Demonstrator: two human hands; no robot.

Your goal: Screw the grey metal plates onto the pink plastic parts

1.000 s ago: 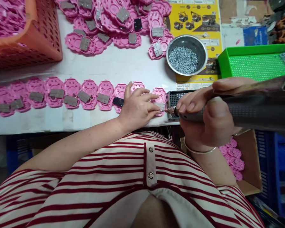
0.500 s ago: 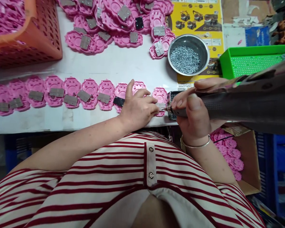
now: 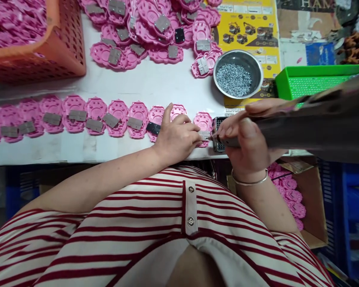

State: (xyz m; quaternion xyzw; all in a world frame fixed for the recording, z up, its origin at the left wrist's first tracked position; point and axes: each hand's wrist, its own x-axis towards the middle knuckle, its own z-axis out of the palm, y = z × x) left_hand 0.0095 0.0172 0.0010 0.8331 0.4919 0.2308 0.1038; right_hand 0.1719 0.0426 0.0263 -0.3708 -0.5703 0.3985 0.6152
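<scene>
My left hand (image 3: 178, 137) reaches in from the left, fingertips pressed on a small grey cover (image 3: 204, 134) that sits on a pink plastic casing (image 3: 202, 120). One of its fingers points up, and the thumb is hidden. In my right hand (image 3: 248, 143) is a dark electric screwdriver (image 3: 290, 133), lying nearly level with its bit at the right end of the grey cover. Under the screwdriver's nose is a small dark grid-like box (image 3: 218, 119), partly covered. Left of my hand runs a row of pink casings (image 3: 119, 111) with grey covers, one cover black (image 3: 153, 128).
A metal bowl (image 3: 259, 75) of small screws stands beyond my right hand, near a green tray (image 3: 317, 71). More pink casings (image 3: 152, 16) lie heaped at the back. An orange basket (image 3: 67, 44) stands back left; a cardboard box (image 3: 312, 215) of pink parts sits below right.
The view has shifted slightly, so the table things appear a little further right and lower. Both hands keep their places at the casing, with the screwdriver bit still at the grey cover.
</scene>
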